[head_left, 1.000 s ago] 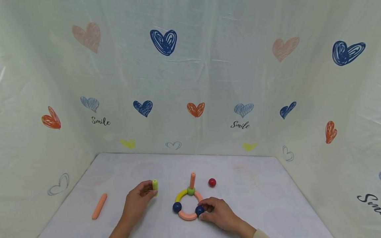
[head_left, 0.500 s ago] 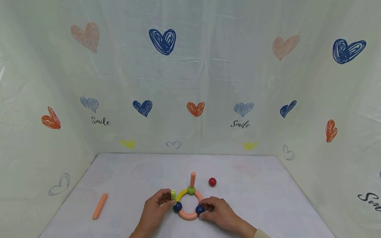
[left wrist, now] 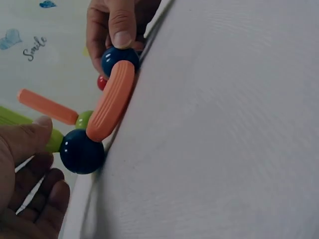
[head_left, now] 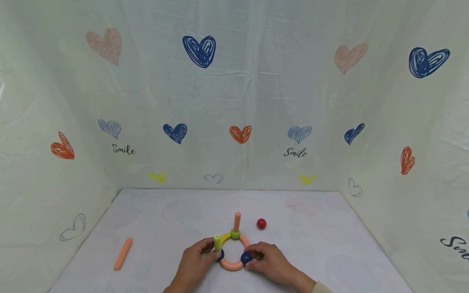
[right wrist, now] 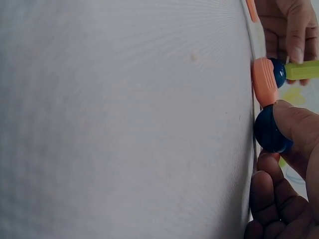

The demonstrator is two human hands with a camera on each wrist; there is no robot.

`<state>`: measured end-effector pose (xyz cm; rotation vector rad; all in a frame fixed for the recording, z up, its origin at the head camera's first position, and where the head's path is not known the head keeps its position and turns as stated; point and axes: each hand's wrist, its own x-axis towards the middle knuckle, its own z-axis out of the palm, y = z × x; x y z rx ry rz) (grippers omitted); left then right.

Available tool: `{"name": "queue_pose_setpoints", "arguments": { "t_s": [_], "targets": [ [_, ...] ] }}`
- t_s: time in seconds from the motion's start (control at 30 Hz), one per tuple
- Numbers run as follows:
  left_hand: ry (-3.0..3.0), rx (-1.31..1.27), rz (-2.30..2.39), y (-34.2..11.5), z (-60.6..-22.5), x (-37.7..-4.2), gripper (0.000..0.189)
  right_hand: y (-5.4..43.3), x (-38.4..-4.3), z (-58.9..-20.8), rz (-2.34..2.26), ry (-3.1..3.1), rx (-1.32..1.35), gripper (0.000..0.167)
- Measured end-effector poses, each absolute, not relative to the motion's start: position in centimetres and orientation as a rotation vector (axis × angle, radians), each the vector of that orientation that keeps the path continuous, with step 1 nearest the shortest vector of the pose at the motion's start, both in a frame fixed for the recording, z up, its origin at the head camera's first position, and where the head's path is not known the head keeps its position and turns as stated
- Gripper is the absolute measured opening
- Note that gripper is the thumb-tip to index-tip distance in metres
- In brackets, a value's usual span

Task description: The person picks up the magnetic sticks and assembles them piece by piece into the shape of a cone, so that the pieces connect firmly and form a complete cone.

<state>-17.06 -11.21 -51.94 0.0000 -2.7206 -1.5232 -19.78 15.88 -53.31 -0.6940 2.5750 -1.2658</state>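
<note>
In the head view, both forearms reach up from the bottom edge toward lower centre. The left hand [head_left: 198,258] pinches a yellow-green rod [head_left: 218,243] between thumb and fingers; in the left wrist view its lower fingers are loosely bent. The right hand [head_left: 269,262], right of centre, pinches the right blue ball [head_left: 246,259] with the thumb on the near side.

The yellow-green rod stands nearly upright at lower centre, straight and ridged, its foot touching the glossy left blue ball [head_left: 221,255]. The ring on the desk [head_left: 300,236] also has a yellow curved piece [head_left: 225,237], a ridged orange front curve [head_left: 231,266] and a green ball [head_left: 235,235] bearing an upright orange rod [head_left: 237,222].
</note>
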Motion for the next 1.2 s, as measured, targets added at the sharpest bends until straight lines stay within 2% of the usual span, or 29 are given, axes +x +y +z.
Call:
{"name": "queue_pose_setpoints", "arguments": {
  "t_s": [0.23, 0.6, 0.9, 1.2],
  "targets": [
    [-2.859, -0.073, -1.367, -11.4, -52.6, -17.4, 0.045, 15.9, -19.8, -53.4, -1.278, 2.577, -0.685, 0.032],
    [-2.881, -0.097, -1.199, -10.7, -51.6, -17.7, 0.029, 15.8, -19.5, -53.1, -1.263, 2.563, -0.646, 0.032],
    [-2.94, -0.059, -1.304, -10.9, -52.0, -17.6, 0.047, 15.8, -19.2, -52.9, -1.218, 2.563, -0.619, 0.038],
    [-2.865, -0.019, -1.283, -10.8, -52.5, -18.0, 0.034, 16.0, -18.3, -52.7, -1.095, 2.557, -0.698, 0.043]
  ]
}}
